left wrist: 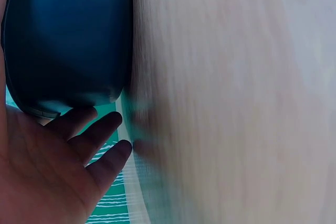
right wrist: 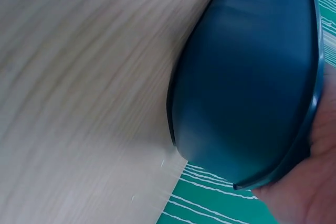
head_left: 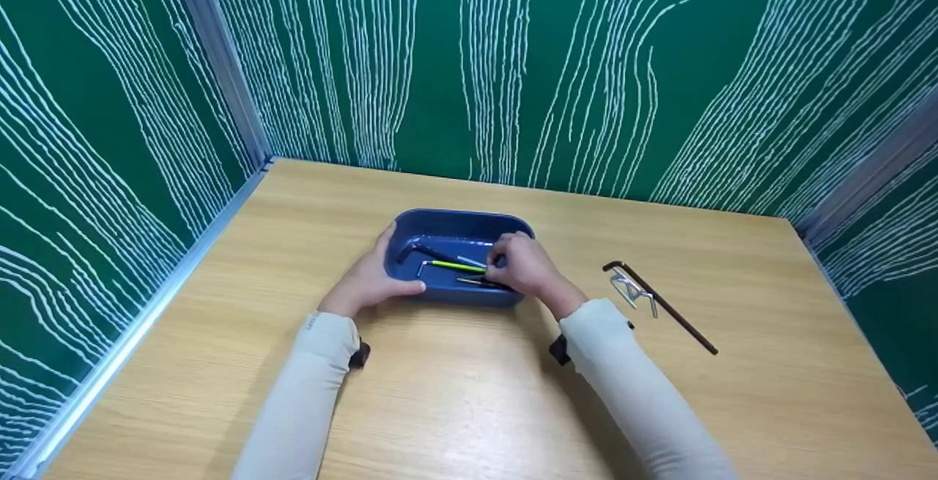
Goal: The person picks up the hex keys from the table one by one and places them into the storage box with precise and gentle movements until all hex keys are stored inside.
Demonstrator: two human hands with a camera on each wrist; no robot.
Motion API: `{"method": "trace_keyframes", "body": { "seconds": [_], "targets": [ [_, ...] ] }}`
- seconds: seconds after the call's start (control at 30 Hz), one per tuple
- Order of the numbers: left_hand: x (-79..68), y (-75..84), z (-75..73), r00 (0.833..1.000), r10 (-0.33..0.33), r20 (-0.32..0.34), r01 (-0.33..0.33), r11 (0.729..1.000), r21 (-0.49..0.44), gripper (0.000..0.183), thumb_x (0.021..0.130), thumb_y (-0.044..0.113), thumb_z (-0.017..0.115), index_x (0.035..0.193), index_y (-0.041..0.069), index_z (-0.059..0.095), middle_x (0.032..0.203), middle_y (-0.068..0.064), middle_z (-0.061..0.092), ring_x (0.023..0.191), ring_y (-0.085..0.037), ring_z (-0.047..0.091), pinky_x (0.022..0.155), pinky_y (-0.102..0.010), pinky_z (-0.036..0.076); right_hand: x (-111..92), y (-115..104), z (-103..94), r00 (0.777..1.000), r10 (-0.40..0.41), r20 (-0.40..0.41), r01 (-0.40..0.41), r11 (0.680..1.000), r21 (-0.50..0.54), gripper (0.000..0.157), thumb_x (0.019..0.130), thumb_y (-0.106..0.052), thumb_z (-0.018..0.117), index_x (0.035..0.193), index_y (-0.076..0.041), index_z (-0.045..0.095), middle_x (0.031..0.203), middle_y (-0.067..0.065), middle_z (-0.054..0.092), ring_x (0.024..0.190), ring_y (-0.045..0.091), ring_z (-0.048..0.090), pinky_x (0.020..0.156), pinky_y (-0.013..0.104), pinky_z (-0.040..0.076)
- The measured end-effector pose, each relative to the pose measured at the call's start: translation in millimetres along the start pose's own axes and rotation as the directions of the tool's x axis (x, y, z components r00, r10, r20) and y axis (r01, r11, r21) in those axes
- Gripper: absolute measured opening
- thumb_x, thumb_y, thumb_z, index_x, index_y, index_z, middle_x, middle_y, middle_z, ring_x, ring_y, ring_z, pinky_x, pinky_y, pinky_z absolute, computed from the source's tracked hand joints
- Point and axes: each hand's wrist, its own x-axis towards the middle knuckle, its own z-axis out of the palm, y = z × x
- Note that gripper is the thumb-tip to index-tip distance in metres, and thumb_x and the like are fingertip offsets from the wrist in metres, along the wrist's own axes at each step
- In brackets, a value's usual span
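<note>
A dark blue plastic bin (head_left: pixel 458 297) stands on the table, with several hex keys inside. Among them are a yellow-green hex key (head_left: pixel 454 266), a black hex key (head_left: pixel 432 250) and a thin dark one (head_left: pixel 478 281) near the front wall. My left hand (head_left: pixel 370 275) holds the bin's left end, thumb along the front rim; in the left wrist view its fingers (left wrist: pixel 105 129) spread beside the outer wall. Reaching over the right end, my right hand (head_left: pixel 524 264) has curled fingers that pinch at the right end of the yellow-green hex key. Its fingertips are partly hidden.
Right of the bin, a long brown hex key (head_left: pixel 674 311) lies on the wooden table (head_left: pixel 454 407), with several small silver hex keys (head_left: pixel 630 291) beside its bent end. Green panels (head_left: pixel 440 62) with white wavy lines enclose the back and sides.
</note>
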Motion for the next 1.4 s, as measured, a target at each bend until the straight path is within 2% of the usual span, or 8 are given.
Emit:
{"method": "trace_keyframes", "body": {
  "seconds": [0.4,0.63,0.83,0.9,1.07,1.27,1.4],
  "targets": [
    [1.5,-0.4,-1.3,1.000,0.010,-0.004,-0.010,1.000,0.015,0.113,0.052,0.056,0.075,0.136,0.045,-0.001,0.144,0.006,0.020,0.125,-0.020,0.028,0.102,-0.050,0.025,11,-3,3.9,0.994,0.057,0.097,-0.056,0.998,-0.020,0.009,0.072,-0.028,0.063,0.067,-0.021,0.062,0.076,-0.005,0.054,0.079,0.017,0.043,0.072,0.031,0.037],
    [0.5,-1.4,-0.6,1.000,-0.001,-0.003,0.001,0.999,0.041,0.113,0.052,0.057,0.074,0.135,0.045,-0.002,0.144,0.007,0.019,0.127,-0.020,0.027,0.103,-0.048,0.025,13,-4,7.0,0.979,0.093,0.182,-0.095,0.995,0.004,0.012,0.075,-0.028,0.065,0.064,-0.023,0.062,0.068,-0.003,0.058,0.073,0.017,0.050,0.065,0.029,0.040],
    [-0.9,-0.4,0.9,1.000,-0.014,-0.007,0.014,1.000,0.018,0.113,0.050,0.058,0.074,0.135,0.046,0.000,0.144,0.008,0.019,0.127,-0.021,0.027,0.101,-0.052,0.026,12,-4,8.3,0.975,0.092,0.201,-0.091,0.996,-0.016,0.015,0.076,-0.029,0.064,0.063,-0.023,0.062,0.063,-0.003,0.058,0.066,0.016,0.054,0.059,0.027,0.042],
    [-0.7,-0.7,1.1,1.000,0.002,-0.011,-0.002,1.000,0.011,0.114,0.050,0.056,0.075,0.137,0.043,0.002,0.144,0.007,0.020,0.126,-0.021,0.028,0.101,-0.052,0.026,11,-4,8.5,0.977,0.084,0.197,-0.079,0.996,-0.029,0.016,0.076,-0.030,0.064,0.062,-0.023,0.062,0.062,-0.003,0.058,0.063,0.016,0.054,0.057,0.027,0.042],
    [-0.4,-1.1,0.8,0.999,0.038,-0.011,-0.038,0.999,0.003,0.115,0.051,0.052,0.077,0.139,0.037,0.004,0.143,0.003,0.023,0.124,-0.020,0.031,0.103,-0.049,0.026,11,-5,8.6,0.986,0.051,0.158,-0.035,0.994,-0.106,0.019,0.075,-0.033,0.064,0.060,-0.021,0.062,0.067,-0.003,0.055,0.073,0.017,0.048,0.066,0.030,0.039],
    [-0.3,-0.3,0.0,1.000,0.020,-0.002,-0.020,1.000,0.018,0.115,0.052,0.055,0.076,0.138,0.040,0.001,0.144,0.005,0.020,0.125,-0.020,0.029,0.103,-0.049,0.025,11,-6,8.3,0.988,0.045,0.147,-0.024,0.990,-0.138,0.016,0.074,-0.032,0.066,0.068,-0.018,0.064,0.080,-0.003,0.051,0.082,0.019,0.043,0.080,0.034,0.039],
    [0.6,0.1,-0.5,1.000,0.016,0.007,-0.016,1.000,0.016,0.114,0.052,0.055,0.075,0.137,0.042,-0.001,0.145,0.006,0.019,0.126,-0.020,0.028,0.103,-0.049,0.025,12,-6,8.5,0.986,0.060,0.156,-0.037,0.989,-0.146,0.014,0.074,-0.032,0.066,0.069,-0.019,0.065,0.079,-0.003,0.052,0.083,0.018,0.043,0.080,0.034,0.039]
  ]
}}
